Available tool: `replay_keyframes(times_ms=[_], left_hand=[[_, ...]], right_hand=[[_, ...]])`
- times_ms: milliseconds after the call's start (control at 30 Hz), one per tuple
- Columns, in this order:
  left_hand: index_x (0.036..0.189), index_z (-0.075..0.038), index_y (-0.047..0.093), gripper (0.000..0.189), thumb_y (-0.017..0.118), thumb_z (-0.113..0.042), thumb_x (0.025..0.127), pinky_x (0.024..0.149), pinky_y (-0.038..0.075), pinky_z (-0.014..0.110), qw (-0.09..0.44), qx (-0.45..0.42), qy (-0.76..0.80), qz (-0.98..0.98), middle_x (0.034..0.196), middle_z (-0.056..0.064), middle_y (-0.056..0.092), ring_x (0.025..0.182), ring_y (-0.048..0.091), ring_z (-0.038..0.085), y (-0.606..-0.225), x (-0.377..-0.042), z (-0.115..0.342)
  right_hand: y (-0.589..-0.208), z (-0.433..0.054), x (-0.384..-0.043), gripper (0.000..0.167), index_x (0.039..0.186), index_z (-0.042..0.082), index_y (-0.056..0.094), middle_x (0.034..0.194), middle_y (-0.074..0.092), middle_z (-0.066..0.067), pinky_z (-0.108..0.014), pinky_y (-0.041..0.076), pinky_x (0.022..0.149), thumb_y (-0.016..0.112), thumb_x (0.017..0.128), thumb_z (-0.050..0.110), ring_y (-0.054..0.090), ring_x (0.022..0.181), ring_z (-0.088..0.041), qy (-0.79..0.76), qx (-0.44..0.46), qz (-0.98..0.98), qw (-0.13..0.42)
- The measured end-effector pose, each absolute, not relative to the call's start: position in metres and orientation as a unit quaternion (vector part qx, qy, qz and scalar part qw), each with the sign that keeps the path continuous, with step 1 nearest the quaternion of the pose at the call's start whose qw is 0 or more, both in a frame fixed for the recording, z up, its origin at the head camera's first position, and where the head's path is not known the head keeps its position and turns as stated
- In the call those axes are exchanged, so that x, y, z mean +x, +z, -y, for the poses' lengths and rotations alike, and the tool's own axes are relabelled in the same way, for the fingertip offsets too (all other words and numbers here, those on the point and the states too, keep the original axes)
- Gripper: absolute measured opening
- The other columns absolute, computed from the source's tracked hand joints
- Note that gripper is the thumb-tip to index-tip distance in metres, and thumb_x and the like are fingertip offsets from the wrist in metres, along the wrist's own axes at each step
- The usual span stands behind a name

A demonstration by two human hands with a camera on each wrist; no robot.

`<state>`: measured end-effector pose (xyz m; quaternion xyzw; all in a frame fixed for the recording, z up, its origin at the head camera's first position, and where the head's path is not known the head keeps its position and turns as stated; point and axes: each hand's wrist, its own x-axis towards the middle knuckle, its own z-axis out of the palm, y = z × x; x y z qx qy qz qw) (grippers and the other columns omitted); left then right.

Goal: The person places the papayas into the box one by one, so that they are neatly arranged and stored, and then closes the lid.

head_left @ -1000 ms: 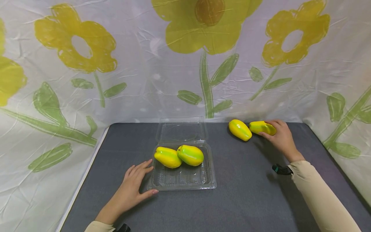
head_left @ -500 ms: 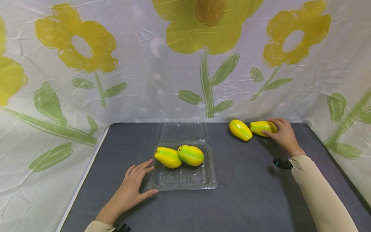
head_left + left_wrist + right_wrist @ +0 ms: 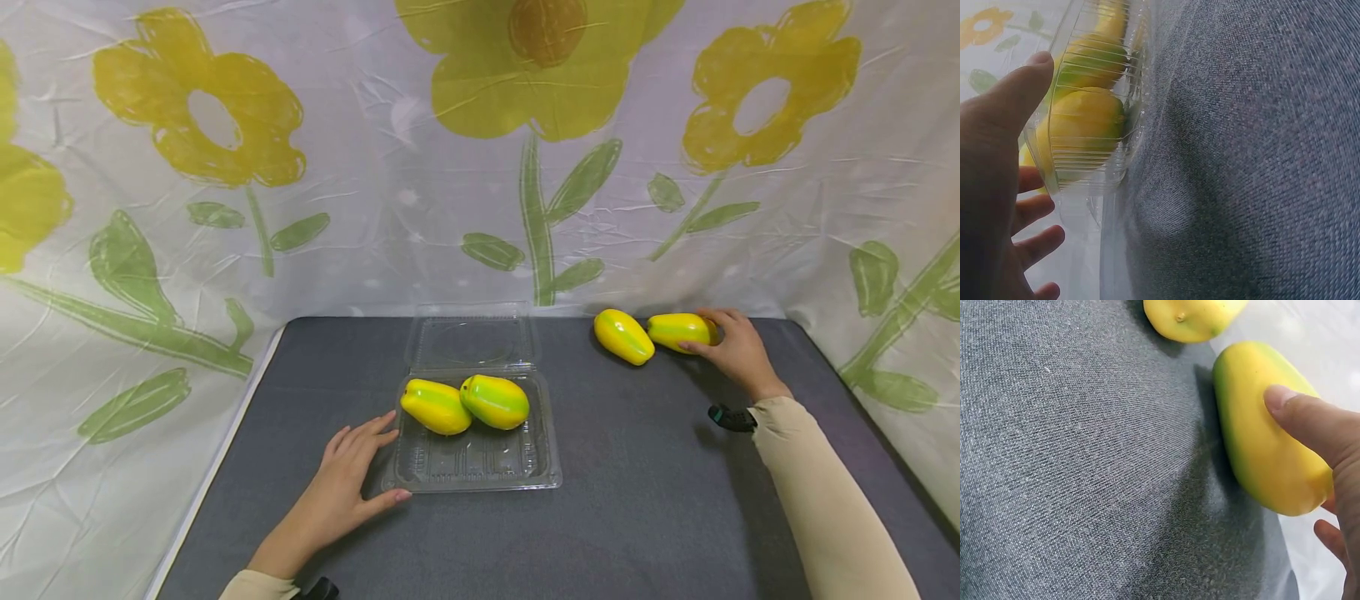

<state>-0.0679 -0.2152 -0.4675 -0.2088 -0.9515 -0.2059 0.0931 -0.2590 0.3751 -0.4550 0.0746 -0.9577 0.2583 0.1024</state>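
While left hand [image 3: 347, 483] flanks clear container [image 3: 480, 475] — right hand [image 3: 738, 357] grips rightmost papaya [image 3: 675, 329].

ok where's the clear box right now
In the head view, the box lies open at lower centre on the grey table, two fruits in its base and the left hand close by its left side.

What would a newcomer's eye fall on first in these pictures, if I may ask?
Probably the big yellow flowers printed on the pale backdrop, across the top of the head view. Next would come the glossy yellow-green fruits: two in the open clear container and two near the table's far edge, one gripped by the right hand. The left hand is spread at the container's left side.
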Motion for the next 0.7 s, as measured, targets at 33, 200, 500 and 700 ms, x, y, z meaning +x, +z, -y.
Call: replay_keyframes(times_ms=[33, 200, 500, 700], left_hand=[[0.138, -0.008, 0.053, 0.082, 0.080, -0.053, 0.075, 0.111, 0.024, 0.066, 0.093, -0.210, -0.206, 0.951, 0.157, 0.007, 0.041, 0.140, 0.041, 0.031, -0.4675, -0.0679, 0.2153], [0.138, -0.008, 0.053, 0.082, 0.079, -0.054, 0.075, 0.111, 0.024, 0.066, 0.095, -0.212, -0.208, 0.950, 0.157, 0.008, 0.041, 0.140, 0.041, 0.032, -0.4676, -0.0678, 0.2156], [0.139, -0.009, 0.053, 0.083, 0.080, -0.054, 0.075, 0.112, 0.024, 0.066, 0.093, -0.209, -0.205, 0.952, 0.157, 0.007, 0.040, 0.141, 0.041, 0.031, -0.4683, -0.0680, 0.2157], [0.139, -0.009, 0.053, 0.083, 0.080, -0.054, 0.074, 0.112, 0.024, 0.066, 0.092, -0.206, -0.200, 0.953, 0.158, 0.006, 0.040, 0.141, 0.041, 0.031, -0.4686, -0.0683, 0.2157]], right_hand=[[-0.4553, -0.3755, -0.2591, 0.069, 0.139, -0.002, 0.051, 0.136, 0.049, -0.032, -0.067, 0.034, 0.100, 0.074, 0.088, 0.039, 0.043, 0.124, -0.050, 0.259, 0.074, 0.958, 0.101], [-0.4563, -0.3767, -0.2594, 0.070, 0.140, -0.002, 0.050, 0.136, 0.048, -0.032, -0.066, 0.034, 0.100, 0.074, 0.088, 0.039, 0.043, 0.123, -0.050, 0.262, 0.069, 0.958, 0.096], [-0.4580, -0.3777, -0.2600, 0.069, 0.139, -0.002, 0.050, 0.134, 0.050, -0.031, -0.066, 0.035, 0.099, 0.074, 0.088, 0.038, 0.045, 0.120, -0.049, 0.256, 0.068, 0.959, 0.100], [-0.4567, -0.3771, -0.2582, 0.069, 0.138, -0.002, 0.051, 0.135, 0.051, -0.031, -0.066, 0.035, 0.100, 0.075, 0.088, 0.038, 0.045, 0.121, -0.049, 0.260, 0.067, 0.958, 0.100]])
